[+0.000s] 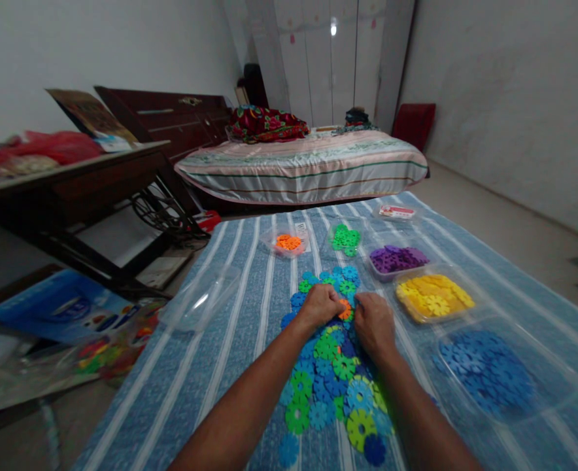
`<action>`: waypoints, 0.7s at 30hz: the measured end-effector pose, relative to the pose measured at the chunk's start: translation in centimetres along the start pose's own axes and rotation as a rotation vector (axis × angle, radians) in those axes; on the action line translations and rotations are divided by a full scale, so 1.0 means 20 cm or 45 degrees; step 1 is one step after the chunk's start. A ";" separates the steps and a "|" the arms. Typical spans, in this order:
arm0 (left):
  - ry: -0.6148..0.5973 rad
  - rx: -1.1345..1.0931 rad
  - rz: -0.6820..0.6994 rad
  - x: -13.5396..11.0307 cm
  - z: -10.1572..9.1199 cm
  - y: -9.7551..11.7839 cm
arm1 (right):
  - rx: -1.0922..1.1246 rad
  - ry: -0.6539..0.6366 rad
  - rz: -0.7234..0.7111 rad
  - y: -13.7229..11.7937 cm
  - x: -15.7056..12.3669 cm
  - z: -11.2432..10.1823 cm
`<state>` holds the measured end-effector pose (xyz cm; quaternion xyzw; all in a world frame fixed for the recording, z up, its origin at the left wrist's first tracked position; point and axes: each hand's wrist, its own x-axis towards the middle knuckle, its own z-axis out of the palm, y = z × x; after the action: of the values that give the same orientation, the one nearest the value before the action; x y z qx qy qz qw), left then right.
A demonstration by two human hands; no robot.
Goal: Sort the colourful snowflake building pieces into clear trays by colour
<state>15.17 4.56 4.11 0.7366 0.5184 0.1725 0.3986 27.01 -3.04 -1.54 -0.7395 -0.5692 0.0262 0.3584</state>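
Note:
A heap of flat plastic snowflake discs (335,376) in blue, green and light green lies on a blue striped cloth (230,340). My left hand (321,304) rests on the far part of the heap, fingers curled, pinching an orange disc (345,309). My right hand (374,324) sits right beside it, fingers bent down into the discs, touching the same orange piece. What the right fingers hold is hidden.
Clear tubs hold sorted discs: orange (288,243), green (345,238), purple (397,258), yellow (435,296), blue (485,369). An empty clear tub (198,297) lies at left. A bed (303,167) and a dark table (68,186) stand beyond.

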 end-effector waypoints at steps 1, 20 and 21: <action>0.026 -0.050 0.004 -0.01 -0.01 0.00 | 0.001 0.003 -0.007 0.00 0.00 0.00; 0.598 -1.102 -0.257 0.25 -0.48 0.04 | 0.011 0.003 -0.027 -0.02 -0.01 -0.01; 0.602 -1.096 -0.267 0.25 -0.48 0.02 | 0.011 0.004 -0.027 -0.02 -0.01 -0.01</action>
<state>11.10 12.87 9.60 0.3901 0.5475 0.4920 0.5532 26.78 -3.33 -1.22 -0.7320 -0.5762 0.0236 0.3628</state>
